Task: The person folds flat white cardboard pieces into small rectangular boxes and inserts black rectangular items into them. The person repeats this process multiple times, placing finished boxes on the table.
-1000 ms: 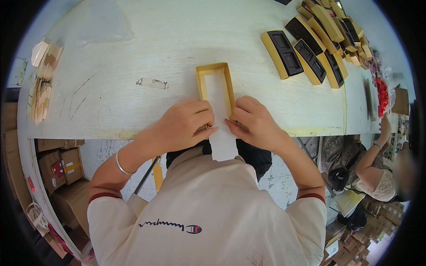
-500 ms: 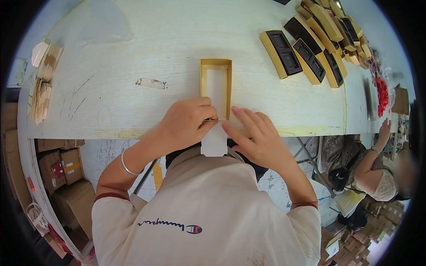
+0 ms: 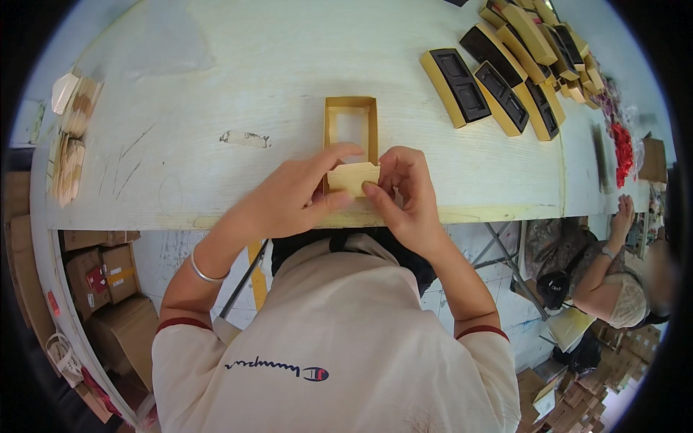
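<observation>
A long gold cardboard box [image 3: 370,130] with a pale inside lies open on the table before me, its length pointing away. Its near end flap [image 3: 352,178] stands up, tan side toward me, and partly hides the inside. My right hand [image 3: 411,191] pinches the flap's right side, thumb on the near face and fingers curled at the edge. On the other side, my left hand [image 3: 296,193] grips the box's near left corner, with its thumb low against the flap and its index finger reaching over the left wall.
Several gold boxes with black inserts [image 3: 462,86] pile up at the far right. Folded cardboard pieces [image 3: 72,159] stack at the left edge. Thin clear plastic [image 3: 162,43] lies at the far left. Another person's arm [image 3: 610,245] reaches the table at right. Cartons [image 3: 112,270] stand below left.
The near end flap, which hung down over the table edge with its white side showing, is now folded upward. My right hand's spread fingers have closed on it; my left hand's grip has shifted.
</observation>
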Available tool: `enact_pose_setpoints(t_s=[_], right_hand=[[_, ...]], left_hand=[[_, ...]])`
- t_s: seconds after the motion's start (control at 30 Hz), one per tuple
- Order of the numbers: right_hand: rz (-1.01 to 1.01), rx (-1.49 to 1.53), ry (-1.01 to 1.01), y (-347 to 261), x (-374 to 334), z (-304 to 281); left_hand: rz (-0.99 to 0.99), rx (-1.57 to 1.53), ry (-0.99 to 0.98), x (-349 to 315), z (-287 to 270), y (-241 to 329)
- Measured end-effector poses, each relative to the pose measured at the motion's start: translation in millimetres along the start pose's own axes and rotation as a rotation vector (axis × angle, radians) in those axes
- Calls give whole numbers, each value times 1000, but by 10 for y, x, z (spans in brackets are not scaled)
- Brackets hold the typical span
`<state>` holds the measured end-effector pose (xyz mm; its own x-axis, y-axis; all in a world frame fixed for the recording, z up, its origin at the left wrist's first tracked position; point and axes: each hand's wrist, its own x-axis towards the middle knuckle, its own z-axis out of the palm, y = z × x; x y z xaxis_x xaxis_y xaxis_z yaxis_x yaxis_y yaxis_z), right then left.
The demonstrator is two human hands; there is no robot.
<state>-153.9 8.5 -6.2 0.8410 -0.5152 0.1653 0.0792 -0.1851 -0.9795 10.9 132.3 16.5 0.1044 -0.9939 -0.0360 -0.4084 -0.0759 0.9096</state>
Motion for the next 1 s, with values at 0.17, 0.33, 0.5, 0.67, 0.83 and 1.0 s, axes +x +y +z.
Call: enact_pose_setpoints(t_s=[0.17, 0.33, 0.5, 0.67, 0.83, 1.0], right_hand=[[-287, -533, -8, -3, -13, 22], [-424, -679, -82, 43, 66, -40], [-318, -843, -379, -138, 206, -123], [-70, -867, -516, -293, 381, -159], [-225, -412, -723, -269, 507, -383], [-316, -624, 42, -511, 1256, -1061]], left_hand=[[194, -48, 278, 21, 264, -155], [180, 184, 311, 26, 315, -46], [196, 275, 362, -1, 395, -125], [28, 341, 233, 76, 268, 30], [98, 518, 22, 150, -95, 114], [222, 858, 149, 133, -104, 172]])
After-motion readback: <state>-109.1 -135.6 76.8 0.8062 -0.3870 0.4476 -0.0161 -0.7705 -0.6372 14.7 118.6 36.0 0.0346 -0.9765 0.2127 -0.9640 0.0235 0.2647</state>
